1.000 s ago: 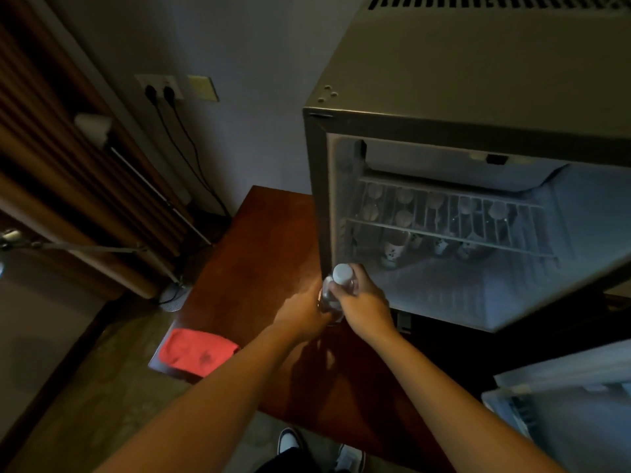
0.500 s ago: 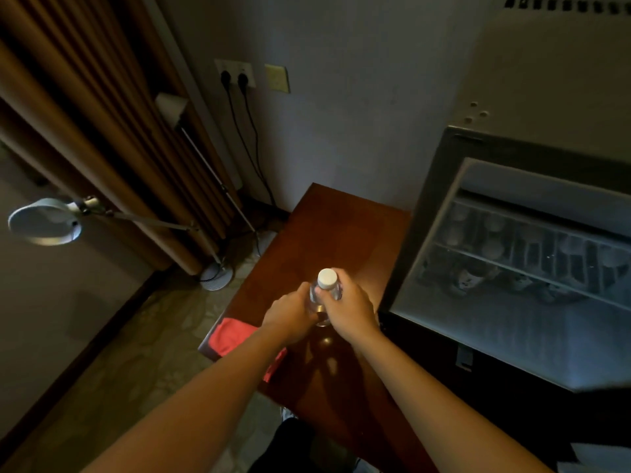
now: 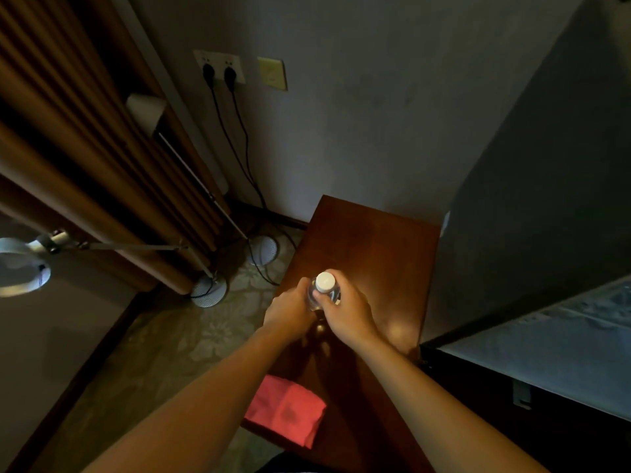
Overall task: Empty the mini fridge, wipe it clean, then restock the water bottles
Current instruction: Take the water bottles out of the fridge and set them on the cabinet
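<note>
A clear water bottle with a white cap stands upright over the dark wooden table. My left hand grips its left side and my right hand wraps round its right side below the cap. The bottle's lower part is hidden by my fingers, so I cannot tell if it touches the table. The mini fridge stands at the right, with part of its lit open interior showing. A red cloth lies folded at the table's near left corner.
Two floor lamps stand left of the table: one round base, another base, and a lamp head at far left. Two black cords run from the wall sockets to the floor. Brown curtains hang at left.
Both hands have carried the bottle away from the fridge opening, leftward over the table. My view has swung left, so most of the fridge interior and its stored bottles are out of sight.
</note>
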### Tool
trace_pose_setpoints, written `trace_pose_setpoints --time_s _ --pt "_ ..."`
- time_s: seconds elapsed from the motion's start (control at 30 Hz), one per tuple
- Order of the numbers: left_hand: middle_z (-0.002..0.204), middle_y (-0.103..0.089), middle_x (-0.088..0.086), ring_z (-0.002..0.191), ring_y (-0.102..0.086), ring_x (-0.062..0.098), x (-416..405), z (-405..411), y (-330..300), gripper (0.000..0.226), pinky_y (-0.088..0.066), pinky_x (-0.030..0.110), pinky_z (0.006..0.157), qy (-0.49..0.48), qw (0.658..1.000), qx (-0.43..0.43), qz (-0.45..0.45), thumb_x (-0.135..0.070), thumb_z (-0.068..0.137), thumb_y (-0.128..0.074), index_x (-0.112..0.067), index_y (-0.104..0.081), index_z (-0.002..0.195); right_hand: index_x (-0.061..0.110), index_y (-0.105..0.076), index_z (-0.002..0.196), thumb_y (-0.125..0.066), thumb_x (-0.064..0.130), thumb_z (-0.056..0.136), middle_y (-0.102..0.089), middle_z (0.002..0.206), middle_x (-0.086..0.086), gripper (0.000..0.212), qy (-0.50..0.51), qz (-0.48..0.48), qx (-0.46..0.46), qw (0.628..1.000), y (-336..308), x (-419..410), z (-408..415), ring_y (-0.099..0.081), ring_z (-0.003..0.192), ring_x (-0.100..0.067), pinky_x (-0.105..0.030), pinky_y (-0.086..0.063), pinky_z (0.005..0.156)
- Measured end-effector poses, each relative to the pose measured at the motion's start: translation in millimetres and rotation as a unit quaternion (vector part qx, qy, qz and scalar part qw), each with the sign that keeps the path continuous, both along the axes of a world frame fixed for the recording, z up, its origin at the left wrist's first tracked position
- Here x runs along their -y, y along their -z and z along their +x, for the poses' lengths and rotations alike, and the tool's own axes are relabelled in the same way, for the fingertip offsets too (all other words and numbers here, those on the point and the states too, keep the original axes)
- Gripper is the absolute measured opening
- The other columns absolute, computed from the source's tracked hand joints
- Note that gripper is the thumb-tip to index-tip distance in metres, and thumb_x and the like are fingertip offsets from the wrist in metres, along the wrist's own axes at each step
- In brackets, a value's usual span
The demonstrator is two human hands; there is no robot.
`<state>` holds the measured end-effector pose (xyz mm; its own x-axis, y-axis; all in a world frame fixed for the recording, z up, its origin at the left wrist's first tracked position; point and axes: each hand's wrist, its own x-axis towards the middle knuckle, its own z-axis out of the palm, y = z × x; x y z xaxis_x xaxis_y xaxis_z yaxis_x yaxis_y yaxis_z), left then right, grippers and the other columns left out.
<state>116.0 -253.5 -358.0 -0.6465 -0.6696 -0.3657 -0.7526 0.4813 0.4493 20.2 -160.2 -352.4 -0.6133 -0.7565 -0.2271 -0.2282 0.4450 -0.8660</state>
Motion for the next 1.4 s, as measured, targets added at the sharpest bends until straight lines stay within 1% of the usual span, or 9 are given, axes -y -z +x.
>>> trace_pose_setpoints --time_s 0.2,0.33,0.43,0.6,0.77,0.87,1.03,1.23,1.4 --pt "0.099 -0.065 -0.003 0.088 -0.064 0.02 45.9 -1.8 10.6 0.03 -0.053 0.035 0.071 0.011 1.0 0.006 0.004 -0.024 0.09 -0.062 -0.031 -0.041 0.11 0.039 -0.052 0.12 -0.066 0.037 0.089 -0.062 0.116 0.012 0.034 0.019 0.015 0.007 1.0 14.2 41.5 4.5 -0.058 0.107 -0.008 -0.03 -0.053 0.089" --pt "0.102 -0.066 -0.002 0.093 -0.065 0.021 65.1 -2.5 21.0 0.035 -0.048 0.031 0.07 0.023 1.0 0.008 0.012 -0.023 0.089 -0.064 -0.029 -0.043 0.116 0.041 -0.051 0.122 -0.066 0.039 0.089 -0.061 0.118 0.012 0.036 0.027 0.028 0.004 0.999 22.9 59.0 6.6 -0.058 0.108 -0.008 -0.033 -0.053 0.091" --pt "0.106 -0.067 -0.001 0.096 -0.066 0.022 73.4 -4.0 22.7 0.041 -0.047 0.03 0.071 0.021 1.0 0.003 0.011 -0.02 0.089 -0.064 -0.028 -0.045 0.125 0.038 -0.054 0.121 -0.067 0.035 0.089 -0.061 0.119 0.012 0.035 0.037 0.027 -0.004 0.999 22.4 67.3 7.8 -0.057 0.108 -0.007 -0.028 -0.05 0.09" --pt "0.106 -0.066 -0.001 0.096 -0.063 0.018 81.1 -9.7 21.4 0.04 -0.044 0.028 0.072 0.034 0.999 -0.002 0.012 -0.019 0.09 -0.064 -0.026 -0.044 0.124 0.04 -0.054 0.12 -0.068 0.033 0.088 -0.059 0.117 0.014 0.036 0.04 0.029 -0.002 0.999 26.2 75.2 2.4 -0.056 0.108 -0.007 -0.031 -0.051 0.092" --pt "0.105 -0.066 -0.002 0.091 -0.062 0.016 87.8 -18.1 21.7 0.041 -0.044 0.027 0.072 0.033 0.999 -0.011 0.011 -0.019 0.091 -0.064 -0.026 -0.043 0.125 0.051 -0.049 0.11 -0.068 0.033 0.088 -0.056 0.112 0.022 0.034 0.038 0.014 0.003 0.999 28.1 81.9 -5.3 -0.055 0.107 -0.004 -0.033 -0.051 0.094" --pt "0.102 -0.067 -0.002 0.091 -0.066 0.018 94.8 -24.1 22.8 0.041 -0.053 0.031 0.075 0.037 0.999 -0.017 0.021 -0.02 0.09 -0.065 -0.027 -0.044 0.124 0.059 -0.045 0.107 -0.068 0.035 0.088 -0.054 0.112 0.024 0.038 0.042 0.01 0.006 0.999 28.6 86.7 -10.5 -0.055 0.107 -0.003 -0.031 -0.051 0.094" --pt "0.103 -0.067 -0.001 0.092 -0.067 0.02 111.3 -40.4 22.6 0.045 -0.056 0.035 0.077 0.053 0.998 -0.02 0.012 -0.022 0.088 -0.067 -0.029 -0.042 0.125 0.043 -0.05 0.125 -0.067 0.035 0.089 -0.056 0.121 0.012 0.04 0.058 0.016 0.004 0.998 29.0 100.4 -23.2 -0.053 0.11 -0.006 -0.028 -0.049 0.094" --pt "0.109 -0.068 0.001 0.096 -0.067 0.021 130.5 -62.7 29.2 0.049 -0.045 0.028 0.072 0.063 0.998 -0.024 0.005 -0.023 0.09 -0.066 -0.027 -0.042 0.132 0.042 -0.05 0.129 -0.066 0.039 0.089 -0.057 0.128 0.01 0.043 0.066 0.021 0.001 0.998 33.7 115.9 -45.9 -0.054 0.116 -0.008 -0.03 -0.049 0.096" --pt "0.112 -0.068 0.003 0.097 -0.067 0.022 149.4 -88.9 33.7 0.051 -0.054 0.034 0.081 0.067 0.997 -0.029 -0.004 -0.024 0.091 -0.066 -0.026 -0.041 0.135 0.04 -0.05 0.131 -0.066 0.039 0.09 -0.057 0.131 0.01 0.044 0.079 0.018 -0.019 0.997 34.2 135.0 -67.8 -0.054 0.118 -0.009 -0.032 -0.05 0.097"
